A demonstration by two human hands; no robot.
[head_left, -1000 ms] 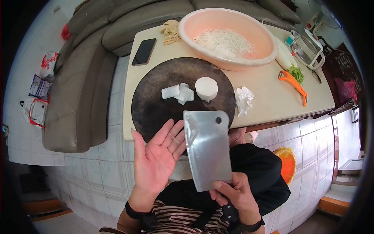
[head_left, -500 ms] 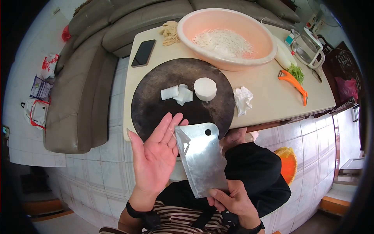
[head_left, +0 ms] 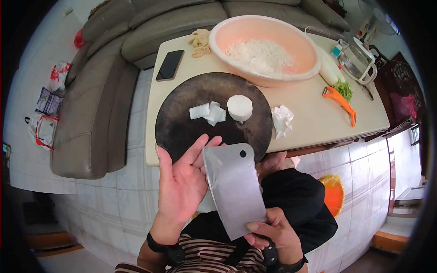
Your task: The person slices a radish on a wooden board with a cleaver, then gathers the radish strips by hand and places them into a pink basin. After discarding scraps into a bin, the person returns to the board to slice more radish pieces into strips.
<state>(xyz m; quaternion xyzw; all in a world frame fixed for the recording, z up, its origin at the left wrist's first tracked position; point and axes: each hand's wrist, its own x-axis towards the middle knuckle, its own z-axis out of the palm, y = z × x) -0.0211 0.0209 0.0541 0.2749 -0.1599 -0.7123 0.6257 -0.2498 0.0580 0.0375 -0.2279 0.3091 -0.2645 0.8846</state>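
My right hand [head_left: 273, 232] grips a broad cleaver [head_left: 236, 191] at its lower end, with the blade tilted upward and its holed corner away from me. My left hand [head_left: 184, 184] is open, palm up, its fingers partly behind the blade's left edge. Whether any scrap clings to the blade near those fingers is hard to make out. Beyond both hands lies a round dark chopping board [head_left: 182, 136]. On it stand a cut chunk of white radish [head_left: 239, 108] and, to its left, several thin white radish slices [head_left: 215, 113].
A pink basin [head_left: 314, 73] holds white shreds [head_left: 259, 54]. Also on the table [head_left: 309, 132] are a phone [head_left: 169, 65], a cloth [head_left: 200, 42], crumpled tissue [head_left: 282, 121], an orange peeler [head_left: 340, 104], a whole white radish [head_left: 328, 68] and a glass jug [head_left: 357, 61]. An orange bin [head_left: 333, 195] stands on the floor.
The cleaver has turned slightly, so its face looks duller and the bright glare is gone. My left hand has shifted slightly right and stays open. The board's contents look unchanged.
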